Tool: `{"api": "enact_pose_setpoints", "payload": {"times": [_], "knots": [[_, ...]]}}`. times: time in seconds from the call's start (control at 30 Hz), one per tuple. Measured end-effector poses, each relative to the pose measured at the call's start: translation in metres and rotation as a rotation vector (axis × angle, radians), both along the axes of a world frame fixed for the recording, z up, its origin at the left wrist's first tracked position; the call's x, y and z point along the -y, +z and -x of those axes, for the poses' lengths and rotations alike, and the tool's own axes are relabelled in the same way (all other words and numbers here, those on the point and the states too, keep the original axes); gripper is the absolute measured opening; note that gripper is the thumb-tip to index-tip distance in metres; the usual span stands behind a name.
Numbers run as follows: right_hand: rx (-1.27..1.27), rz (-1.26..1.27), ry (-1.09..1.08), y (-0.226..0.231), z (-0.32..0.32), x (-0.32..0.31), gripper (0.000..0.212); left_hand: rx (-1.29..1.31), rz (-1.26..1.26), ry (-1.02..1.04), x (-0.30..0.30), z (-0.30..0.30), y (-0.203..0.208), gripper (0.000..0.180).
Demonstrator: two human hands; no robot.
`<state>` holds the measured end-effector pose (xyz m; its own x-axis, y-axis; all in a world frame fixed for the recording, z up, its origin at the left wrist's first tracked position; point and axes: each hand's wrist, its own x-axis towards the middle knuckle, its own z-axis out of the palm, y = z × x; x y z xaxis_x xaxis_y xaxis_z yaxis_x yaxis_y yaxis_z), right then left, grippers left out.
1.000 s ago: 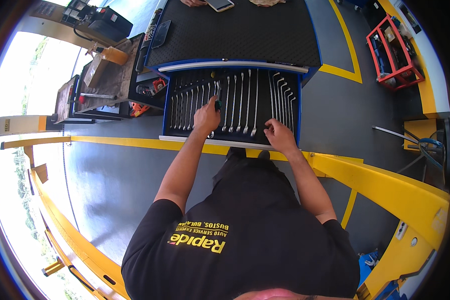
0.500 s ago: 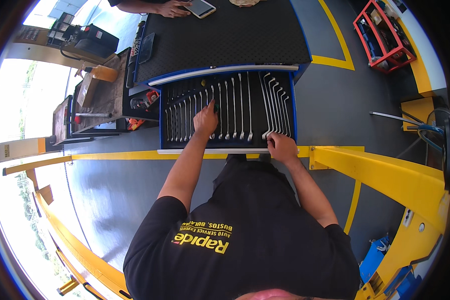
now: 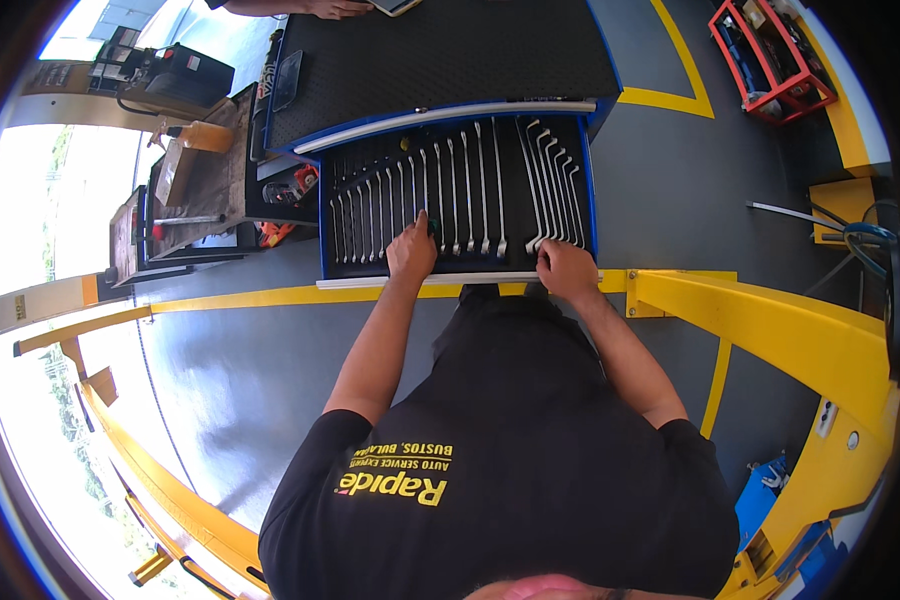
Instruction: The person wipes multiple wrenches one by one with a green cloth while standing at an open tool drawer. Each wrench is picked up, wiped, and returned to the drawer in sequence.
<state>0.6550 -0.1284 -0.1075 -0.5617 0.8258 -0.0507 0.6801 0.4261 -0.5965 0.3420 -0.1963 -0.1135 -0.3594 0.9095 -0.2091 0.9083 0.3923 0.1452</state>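
Note:
An open tool drawer [image 3: 592, 200] with a dark liner is in front of me. A graded row of combination wrenches [image 3: 470, 190] spans its left and middle, and several offset box wrenches [image 3: 555, 190] lie at its right. My left hand [image 3: 411, 252] is over the near ends of the middle wrenches, index finger stretched forward, the others curled. A small dark green thing shows beside those fingers, too small to name. At the drawer's near right corner is my right hand [image 3: 568, 270], its fingers curled by the box wrenches' near ends. Whatever they grip is hidden.
The cabinet's black ribbed top [image 3: 450, 60] carries a phone [image 3: 287, 80]. A co-worker's hand [image 3: 340, 9] rests beside a tablet [image 3: 395, 5] at the far edge. Left stands a workbench with an orange spray bottle [image 3: 205, 137]; right, a yellow lift arm [image 3: 750, 310] and red rack [image 3: 770, 60].
The view has shifted, so the cabinet and drawer appear higher. My left hand has drawn back toward the drawer's front edge. My right hand stays at the same corner.

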Motion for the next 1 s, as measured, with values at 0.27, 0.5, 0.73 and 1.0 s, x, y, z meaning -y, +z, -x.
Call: {"api": "enact_pose_setpoints", "payload": {"times": [0.27, 0.5, 0.73, 1.0], "knots": [[0.001, 0.047, -0.031, 0.0, -0.006, -0.008, 0.013, -0.174, 0.235, -0.259, -0.027, -0.014, 0.031, 0.041], [0.109, 0.163, -0.002, 0.01, -0.004, -0.005, 0.024, -0.276, 0.255, -0.382, 0.007, -0.003, 0.024, 0.048], [0.005, 0.046, -0.116, -0.001, 0.001, 0.003, 0.013, -0.381, 0.225, -0.459, -0.003, -0.01, 0.015, 0.032], [0.01, -0.058, -0.063, -0.001, 0.003, 0.006, 0.011, -0.075, 0.207, -0.218, -0.004, -0.023, 0.048, 0.048]]}}
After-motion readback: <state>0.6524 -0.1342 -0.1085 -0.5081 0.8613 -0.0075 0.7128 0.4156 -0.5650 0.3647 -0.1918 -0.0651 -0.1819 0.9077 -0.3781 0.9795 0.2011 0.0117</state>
